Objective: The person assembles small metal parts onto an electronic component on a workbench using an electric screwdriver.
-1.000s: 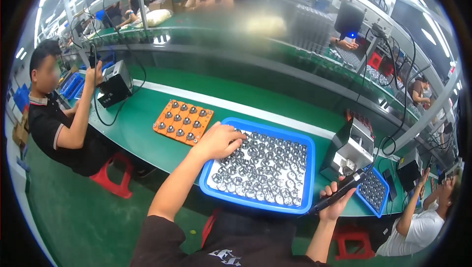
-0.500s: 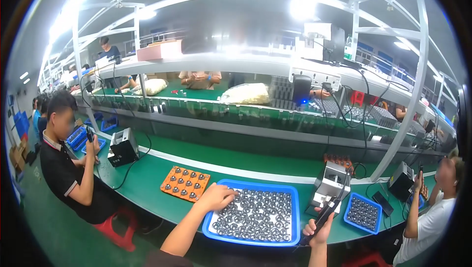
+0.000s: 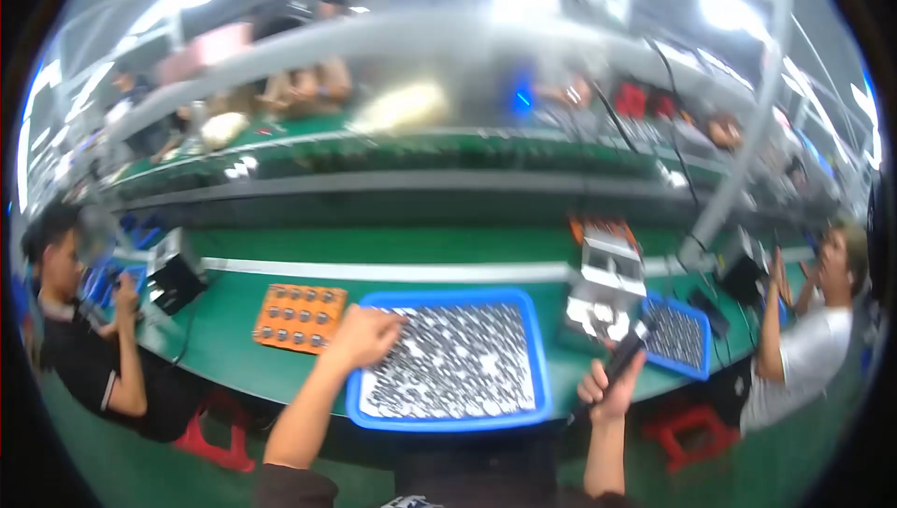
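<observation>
My left hand (image 3: 366, 335) is over the left side of a blue tray (image 3: 540, 358), its fingers curled at the small parts. Blur hides what, if anything, is pinched there. Many small dark, metallic round parts (image 3: 458, 358) lie on the tray's white bottom. To the right of that tray, my right hand (image 3: 607, 388) is wrapped around a slim black electric screwdriver (image 3: 624, 356), held at a slant. Its upper end is close to a silver-and-white boxy machine (image 3: 607, 288). An orange fixture plate (image 3: 299, 318), with rows of similar parts in it, lies left of my left hand.
A smaller blue tray (image 3: 679, 335) of parts stands beyond my right hand, near a dark phone (image 3: 707, 312). Co-workers sit at left (image 3: 84, 358) and right (image 3: 804, 349), by black boxes. A slanted white post (image 3: 738, 171) rises from the bench. Red stools (image 3: 215, 429) stand below.
The view has swung and blurred, shifting the bench leftward and up. My left hand's fingers, stretched over the parts before, are now more curled. My right hand still holds the electric screwdriver.
</observation>
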`<state>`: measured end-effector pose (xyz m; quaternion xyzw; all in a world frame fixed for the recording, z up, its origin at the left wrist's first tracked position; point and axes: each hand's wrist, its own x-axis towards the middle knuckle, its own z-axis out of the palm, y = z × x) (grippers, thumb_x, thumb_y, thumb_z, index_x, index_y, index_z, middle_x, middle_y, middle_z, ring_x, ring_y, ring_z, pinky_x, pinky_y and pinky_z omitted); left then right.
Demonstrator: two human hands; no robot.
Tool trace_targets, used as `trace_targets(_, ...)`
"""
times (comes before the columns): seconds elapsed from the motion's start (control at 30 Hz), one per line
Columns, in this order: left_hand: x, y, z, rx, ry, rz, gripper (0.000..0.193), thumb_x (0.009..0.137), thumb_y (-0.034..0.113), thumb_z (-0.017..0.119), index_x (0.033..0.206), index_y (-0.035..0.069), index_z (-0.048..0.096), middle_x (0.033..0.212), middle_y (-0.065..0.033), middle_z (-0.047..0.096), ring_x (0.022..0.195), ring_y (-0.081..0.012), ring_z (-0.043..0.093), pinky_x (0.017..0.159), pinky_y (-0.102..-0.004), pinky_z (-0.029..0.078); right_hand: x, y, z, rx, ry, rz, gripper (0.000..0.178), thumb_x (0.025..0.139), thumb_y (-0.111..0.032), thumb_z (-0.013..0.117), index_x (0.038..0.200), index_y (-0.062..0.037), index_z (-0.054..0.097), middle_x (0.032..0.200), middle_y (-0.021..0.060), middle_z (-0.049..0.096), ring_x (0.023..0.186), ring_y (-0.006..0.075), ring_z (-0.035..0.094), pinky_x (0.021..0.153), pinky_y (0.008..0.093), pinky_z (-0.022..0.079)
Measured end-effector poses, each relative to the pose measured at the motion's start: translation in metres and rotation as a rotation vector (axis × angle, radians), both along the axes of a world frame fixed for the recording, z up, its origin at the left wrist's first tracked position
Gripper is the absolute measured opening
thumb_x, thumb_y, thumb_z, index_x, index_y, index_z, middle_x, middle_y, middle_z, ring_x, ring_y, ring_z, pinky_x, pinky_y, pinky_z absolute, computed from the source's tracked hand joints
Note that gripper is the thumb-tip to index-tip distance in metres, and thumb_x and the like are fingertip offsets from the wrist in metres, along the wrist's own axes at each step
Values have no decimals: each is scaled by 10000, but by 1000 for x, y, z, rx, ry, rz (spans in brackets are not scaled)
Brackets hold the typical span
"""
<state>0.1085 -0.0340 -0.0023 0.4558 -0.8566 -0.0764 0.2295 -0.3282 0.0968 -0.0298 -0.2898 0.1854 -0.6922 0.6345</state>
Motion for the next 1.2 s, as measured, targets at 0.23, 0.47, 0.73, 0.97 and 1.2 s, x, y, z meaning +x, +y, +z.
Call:
trace_targets(0.23,-1,-1,31,18,19,2,220,861,134,623,1000,38,764,703,-165,677,660,-352,653,667,-446,505,0,-47,86,-103,132,-114,801,943,-797,250,1229,-98,520,506,-28,349,346,109,312,323,284,300)
trace_targets(0.47,6,-32,3,9,-36,-209,213,803,208,655,912,64,767,718,-125,707,645,-312,682,656,-420,542,-13,-78,130,-370,350,-505,694,960,-755,323,1222,-131,475,561,-23,404,387,95,364,363,245,308)
trace_targets(0.73,12,-14,-1,-6,48,-97,252,816,223,657,960,50,770,691,-125,693,637,-317,671,637,-426,537,-8,-116,110,-277,473,-603,666,963,-743,371,1221,-131,416,607,-13,397,443,86,376,429,220,308)
trace_targets(0.97,20,-23,-8,-25,125,-151,231,781,144,660,955,28,760,704,-147,694,601,-309,662,626,-426,517,-1,-124,101,51,291,-638,695,896,-793,428,1193,-170,504,599,-16,427,433,91,346,407,239,293)
trace_targets(1.2,4,-22,9,62,21,-82,275,824,87,626,1058,2,741,702,-150,647,646,-317,586,681,-420,453,12,-118,100,-105,752,-578,786,926,-815,241,1177,-96,438,553,17,440,403,132,435,400,281,396)
